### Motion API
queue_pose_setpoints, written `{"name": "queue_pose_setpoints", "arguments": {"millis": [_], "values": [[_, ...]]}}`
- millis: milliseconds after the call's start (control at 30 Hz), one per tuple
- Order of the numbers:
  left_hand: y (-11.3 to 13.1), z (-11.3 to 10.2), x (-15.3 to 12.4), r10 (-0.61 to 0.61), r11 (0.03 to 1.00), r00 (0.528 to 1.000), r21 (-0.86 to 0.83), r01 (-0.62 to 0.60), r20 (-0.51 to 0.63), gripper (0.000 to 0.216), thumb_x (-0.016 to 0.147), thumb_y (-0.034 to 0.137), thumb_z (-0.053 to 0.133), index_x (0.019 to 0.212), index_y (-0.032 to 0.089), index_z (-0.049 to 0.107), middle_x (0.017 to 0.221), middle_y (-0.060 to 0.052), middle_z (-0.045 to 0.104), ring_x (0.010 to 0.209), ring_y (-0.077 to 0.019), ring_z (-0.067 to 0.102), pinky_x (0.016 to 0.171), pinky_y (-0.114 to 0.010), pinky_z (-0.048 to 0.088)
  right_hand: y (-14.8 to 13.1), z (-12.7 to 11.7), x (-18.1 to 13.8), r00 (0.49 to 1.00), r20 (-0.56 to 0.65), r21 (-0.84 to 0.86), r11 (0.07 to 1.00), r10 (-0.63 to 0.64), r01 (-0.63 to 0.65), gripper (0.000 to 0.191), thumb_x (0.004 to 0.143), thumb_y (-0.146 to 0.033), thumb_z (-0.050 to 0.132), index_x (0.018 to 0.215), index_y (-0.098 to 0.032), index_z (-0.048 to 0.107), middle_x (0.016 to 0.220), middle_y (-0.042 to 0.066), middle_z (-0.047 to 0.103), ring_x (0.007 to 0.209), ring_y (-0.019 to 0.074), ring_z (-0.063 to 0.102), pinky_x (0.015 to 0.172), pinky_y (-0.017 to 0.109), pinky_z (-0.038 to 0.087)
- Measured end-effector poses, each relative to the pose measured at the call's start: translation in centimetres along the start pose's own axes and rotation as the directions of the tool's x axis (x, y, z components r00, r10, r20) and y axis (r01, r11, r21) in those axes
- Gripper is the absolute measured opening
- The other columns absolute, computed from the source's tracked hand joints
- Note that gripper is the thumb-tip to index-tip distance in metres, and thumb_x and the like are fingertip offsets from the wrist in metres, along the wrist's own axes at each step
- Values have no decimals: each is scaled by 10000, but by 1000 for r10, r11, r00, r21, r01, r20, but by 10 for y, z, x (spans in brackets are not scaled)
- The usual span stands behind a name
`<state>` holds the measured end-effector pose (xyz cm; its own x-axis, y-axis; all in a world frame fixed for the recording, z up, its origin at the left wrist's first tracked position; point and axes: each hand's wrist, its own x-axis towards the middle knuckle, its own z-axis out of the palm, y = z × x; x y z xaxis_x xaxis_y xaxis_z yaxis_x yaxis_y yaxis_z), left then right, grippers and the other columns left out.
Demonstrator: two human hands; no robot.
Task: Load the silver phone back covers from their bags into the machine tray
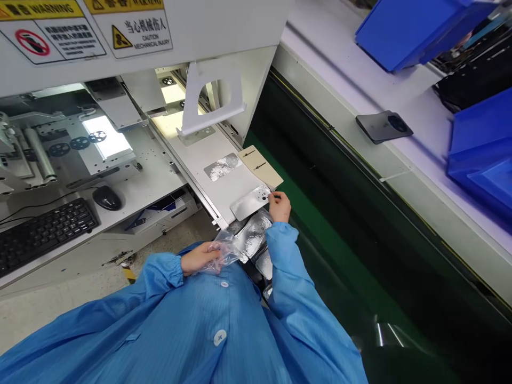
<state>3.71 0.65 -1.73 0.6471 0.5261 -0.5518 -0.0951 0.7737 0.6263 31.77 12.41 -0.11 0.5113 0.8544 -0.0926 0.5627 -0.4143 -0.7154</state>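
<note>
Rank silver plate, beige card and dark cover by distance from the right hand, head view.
1. Silver plate, held by the right hand, at its left.
2. Beige card, just beyond.
3. Dark cover, across the green belt, right.

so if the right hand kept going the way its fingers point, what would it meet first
The right hand seems to pinch the edge of the shiny silver perforated plate, so that comes first. Just beyond lies the beige slotted card, though depth is hard to judge.
</note>
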Motion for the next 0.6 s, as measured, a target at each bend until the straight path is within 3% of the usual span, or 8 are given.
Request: {"name": "queue_pose_setpoints", "arguments": {"millis": [100, 233, 400, 600], "values": [[-2, -7, -5, 35, 999, 999, -19, -36, -30, 552, 678, 519, 802, 1027, 132, 620, 687, -14, 647, 547, -138, 612, 568, -284, 517, -17, 14, 5, 1000, -16, -231, 973, -11, 7, 337, 890, -406, 520, 1134, -198, 625, 895, 69, 676, 858, 228, 623, 746, 309, 437], [-3, -15, -9, 76, 995, 995, -54, -79, -63, 500, 705, 511, 784, 997, 139, 623, 695, -17, 638, 552, -132, 597, 576, -288, 518, -31, 18, -18, 993, 11, -461, 881, -115, 107, 555, 901, -536, 493, 1362, -228, 493, 1183, 139, 539, 908, 254, 623, 761, 348, 460], [-3, -19, -7, 67, 994, 995, -80, -73, -79, 508, 699, 490, 795, 1030, 138, 638, 710, -25, 635, 587, -148, 605, 604, -309, 522, -42, 42, -46, 937, 272, -514, 790, -220, 335, 576, 894, -579, 484, 1405, -314, 464, 1374, 114, 400, 939, 234, 625, 764, 337, 491], [-3, -20, -2, 67, 993, 996, -89, -73, -67, 485, 703, 485, 792, 1015, 145, 644, 714, -25, 639, 584, -141, 603, 596, -301, 515, -35, 56, -42, 920, 326, -509, 780, -217, 365, 519, 905, -530, 462, 1382, -328, 483, 1467, 81, 350, 1000, 242, 624, 815, 366, 519]]}}
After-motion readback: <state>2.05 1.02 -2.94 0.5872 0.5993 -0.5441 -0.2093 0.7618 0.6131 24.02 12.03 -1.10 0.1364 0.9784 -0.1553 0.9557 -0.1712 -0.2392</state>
